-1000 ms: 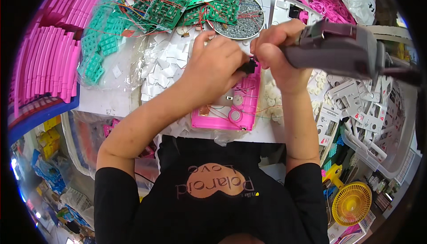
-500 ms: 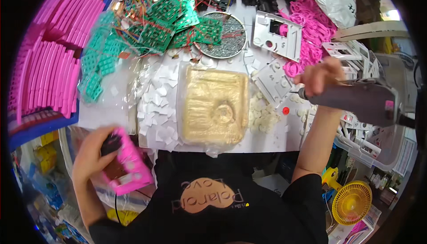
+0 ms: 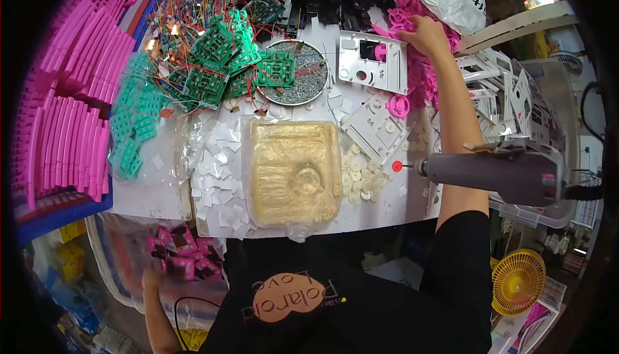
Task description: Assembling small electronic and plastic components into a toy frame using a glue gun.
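Note:
At the far right of the bench, my right hand [image 3: 425, 37] reaches into a pile of pink plastic ring-shaped parts [image 3: 422, 73], its fingertips closed on a pink piece. A white plastic casing [image 3: 371, 64] with a pink part in it lies just beside that hand. My left hand [image 3: 153, 275] is low on the left, smeared by motion, over a plastic-lined bin. Several pink casings [image 3: 193, 251] lie in the bin next to it; whether the hand touches one is unclear. A grey power screwdriver [image 3: 490, 172] lies across my right forearm in view, ungripped.
A plastic-wrapped golden block [image 3: 293, 173] occupies the bench middle, with white paper squares [image 3: 222, 167] to its left and pale discs [image 3: 361, 177] to its right. Wired green circuit boards [image 3: 219, 51], a round grey-topped dish [image 3: 300, 89] and stacked pink panels [image 3: 71, 141] stand beyond.
My left hand has moved down into the bin area, and the pink casing it held is no longer clearly in it. My right hand has left the screwdriver and reached far to the pink pile.

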`<state>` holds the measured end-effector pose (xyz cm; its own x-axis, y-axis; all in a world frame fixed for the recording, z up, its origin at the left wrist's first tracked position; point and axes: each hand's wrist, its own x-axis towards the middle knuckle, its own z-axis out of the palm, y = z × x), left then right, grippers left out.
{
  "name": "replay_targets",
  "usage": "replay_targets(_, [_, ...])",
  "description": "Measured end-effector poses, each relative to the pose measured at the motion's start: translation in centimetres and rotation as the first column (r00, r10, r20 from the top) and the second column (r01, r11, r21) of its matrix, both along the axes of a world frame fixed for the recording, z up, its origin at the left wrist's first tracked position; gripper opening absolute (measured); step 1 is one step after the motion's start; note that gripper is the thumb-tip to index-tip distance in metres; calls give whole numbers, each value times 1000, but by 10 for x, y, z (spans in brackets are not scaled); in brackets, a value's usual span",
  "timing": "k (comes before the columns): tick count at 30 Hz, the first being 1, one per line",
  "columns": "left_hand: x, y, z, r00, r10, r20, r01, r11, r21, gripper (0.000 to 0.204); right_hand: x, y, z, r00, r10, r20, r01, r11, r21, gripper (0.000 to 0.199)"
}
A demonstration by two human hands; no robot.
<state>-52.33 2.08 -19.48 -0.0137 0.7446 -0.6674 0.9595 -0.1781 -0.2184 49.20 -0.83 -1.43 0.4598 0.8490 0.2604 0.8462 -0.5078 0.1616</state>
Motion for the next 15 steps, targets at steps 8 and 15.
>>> replay_targets(8, [332,-8,206,693,-317,648,558,804,-204,36,-16,-11,17,969,114,-220,-45,954,296,33])
replay_targets(15, [454,-17,230,119,-143,983,524,850,60,31,-160,-175,55,269,418,-868,87,887,454,39])
